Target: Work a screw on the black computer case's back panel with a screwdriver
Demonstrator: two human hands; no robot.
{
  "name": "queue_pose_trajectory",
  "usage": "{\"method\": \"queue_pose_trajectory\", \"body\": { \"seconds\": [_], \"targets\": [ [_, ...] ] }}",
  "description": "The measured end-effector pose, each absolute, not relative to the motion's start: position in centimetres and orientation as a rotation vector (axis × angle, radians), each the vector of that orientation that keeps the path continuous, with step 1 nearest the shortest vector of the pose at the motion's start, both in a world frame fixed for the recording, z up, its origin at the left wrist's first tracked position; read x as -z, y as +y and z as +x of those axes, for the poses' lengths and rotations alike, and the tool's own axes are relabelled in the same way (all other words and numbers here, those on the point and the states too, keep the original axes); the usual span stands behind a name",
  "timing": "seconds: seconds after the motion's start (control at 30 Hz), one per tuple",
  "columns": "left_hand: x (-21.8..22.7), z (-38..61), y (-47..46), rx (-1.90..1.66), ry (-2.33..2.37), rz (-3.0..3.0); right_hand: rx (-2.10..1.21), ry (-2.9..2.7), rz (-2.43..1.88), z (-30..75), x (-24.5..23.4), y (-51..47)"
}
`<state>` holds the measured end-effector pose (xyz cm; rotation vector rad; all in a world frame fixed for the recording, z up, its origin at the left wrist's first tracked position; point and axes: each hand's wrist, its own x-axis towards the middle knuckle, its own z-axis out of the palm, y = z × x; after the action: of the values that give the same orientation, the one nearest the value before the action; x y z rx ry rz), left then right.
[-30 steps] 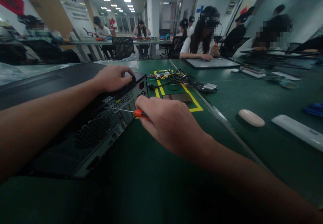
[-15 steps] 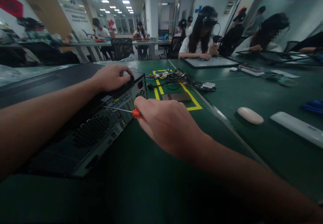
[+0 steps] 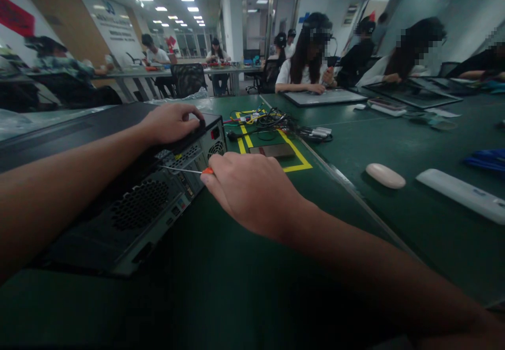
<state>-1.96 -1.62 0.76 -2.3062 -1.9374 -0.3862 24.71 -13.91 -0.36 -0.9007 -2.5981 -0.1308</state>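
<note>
A black computer case [image 3: 98,124] lies on its side at the left, its grey rear panel [image 3: 138,234] facing me at an angle. My left hand [image 3: 171,123] rests on top of the case near its back edge, thumb and forefinger bent and apart. In my right hand [image 3: 252,189] is a screwdriver [image 3: 207,171], its orange handle mostly covered by my closed fingers. The thin shaft points left, and its tip meets the upper edge of the rear panel. What the tip touches is too small to make out.
On the green table [image 3: 244,287] lie tangled cables [image 3: 276,120] and a flat brown box [image 3: 274,151] inside yellow tape. A pale oval mouse [image 3: 385,175] and a long white device [image 3: 461,192] are at the right. A person [image 3: 311,66] works across the table.
The orange handle shows less now, as my right hand has shifted slightly left and its fingers have rolled over it. My left hand stays on the case. The whole view has moved a little.
</note>
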Motion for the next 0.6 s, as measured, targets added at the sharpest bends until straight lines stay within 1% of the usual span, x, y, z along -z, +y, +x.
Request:
{"method": "queue_pose_trajectory", "body": {
  "seconds": [0.27,0.6],
  "targets": [
    [-0.73,-1.91,-1.41,0.4,-1.954,-2.304,0.157,-2.61,-0.801,24.94,0.59,-13.6],
    [-0.51,-2.24,-1.2,0.435,-1.951,-2.306,0.168,-2.615,-0.853,25.02,0.46,-13.51]
  ]
}}
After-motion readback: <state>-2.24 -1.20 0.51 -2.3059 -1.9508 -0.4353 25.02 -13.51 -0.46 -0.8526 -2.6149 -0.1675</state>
